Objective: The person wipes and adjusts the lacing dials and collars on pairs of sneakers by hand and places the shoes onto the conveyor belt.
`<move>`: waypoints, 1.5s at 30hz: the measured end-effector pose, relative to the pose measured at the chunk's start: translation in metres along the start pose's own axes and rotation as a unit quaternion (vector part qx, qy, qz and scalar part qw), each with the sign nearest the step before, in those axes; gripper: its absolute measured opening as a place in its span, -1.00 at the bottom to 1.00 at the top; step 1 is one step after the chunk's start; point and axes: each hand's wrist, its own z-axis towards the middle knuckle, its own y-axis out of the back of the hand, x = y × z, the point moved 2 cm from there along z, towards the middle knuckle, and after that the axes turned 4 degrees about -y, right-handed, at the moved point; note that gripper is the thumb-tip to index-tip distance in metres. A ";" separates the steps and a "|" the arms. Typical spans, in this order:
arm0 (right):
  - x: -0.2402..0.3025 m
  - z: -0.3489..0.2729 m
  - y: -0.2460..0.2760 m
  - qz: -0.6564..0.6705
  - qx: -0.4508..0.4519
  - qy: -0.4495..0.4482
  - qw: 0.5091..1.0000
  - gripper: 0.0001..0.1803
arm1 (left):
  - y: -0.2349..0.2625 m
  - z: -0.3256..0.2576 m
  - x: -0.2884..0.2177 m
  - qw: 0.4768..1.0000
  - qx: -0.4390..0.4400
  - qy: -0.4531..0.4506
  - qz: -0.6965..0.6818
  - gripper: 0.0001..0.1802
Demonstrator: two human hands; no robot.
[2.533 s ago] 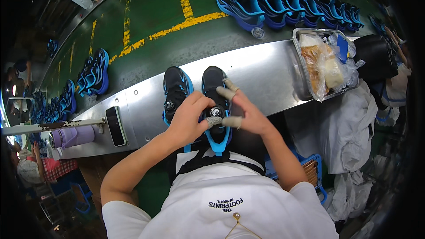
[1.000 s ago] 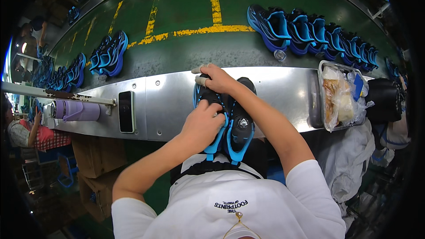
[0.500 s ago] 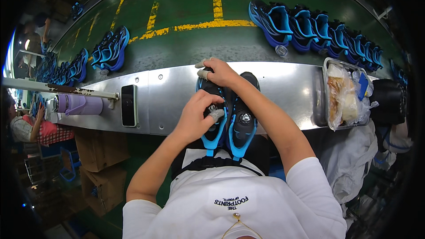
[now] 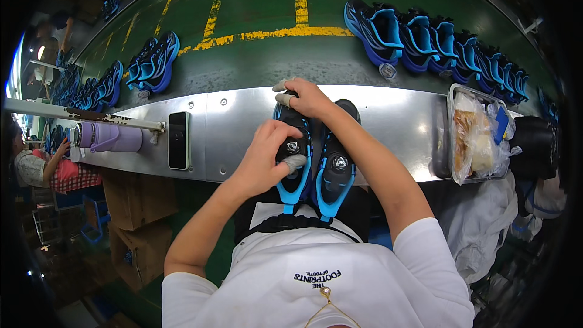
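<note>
A pair of black sneakers with bright blue heel trim lies at the bench's near edge, toes pointing away from me. My left hand (image 4: 264, 153) bends over the left sneaker (image 4: 292, 194), thumb and fingers curled around its round lacing dial (image 4: 294, 146). The thumb wears a pale finger cot. My right hand (image 4: 306, 98) reaches across to the same sneaker's toe and grips it, with pale cots on its fingertips; that hand hides part of the toe. Beside it lies the right sneaker (image 4: 335, 183), its own dial (image 4: 340, 163) showing, partly under my right forearm.
On the metal bench (image 4: 395, 121) are a phone (image 4: 178, 141), a lilac bottle (image 4: 118, 138) and a tray (image 4: 452, 140) of bagged items. Beyond it stand rows of blue-black sneakers (image 4: 376, 30). A metal bar (image 4: 85, 115) juts in from the left; cardboard boxes (image 4: 139, 200) sit below.
My left thumb and wrist have shifted slightly beside the dial. My right hand keeps its grip on the toe. The whole view has moved a little.
</note>
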 end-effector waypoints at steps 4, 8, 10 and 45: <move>0.004 0.000 0.001 -0.008 0.014 0.015 1.000 -0.65 | -0.003 0.001 0.000 0.998 -0.021 0.056 -0.017 -0.58; -0.005 0.001 0.005 -0.004 0.012 0.014 1.000 -0.65 | 0.009 0.004 0.012 0.988 0.087 0.046 -0.120 -0.59; -0.006 0.000 0.005 0.029 0.022 -0.013 0.999 -0.65 | 0.001 0.004 0.006 0.998 0.025 0.003 -0.054 -0.59; -0.019 -0.013 0.023 0.051 0.009 0.001 0.999 -0.67 | -0.055 0.001 0.003 0.985 -0.156 0.050 -0.050 -0.58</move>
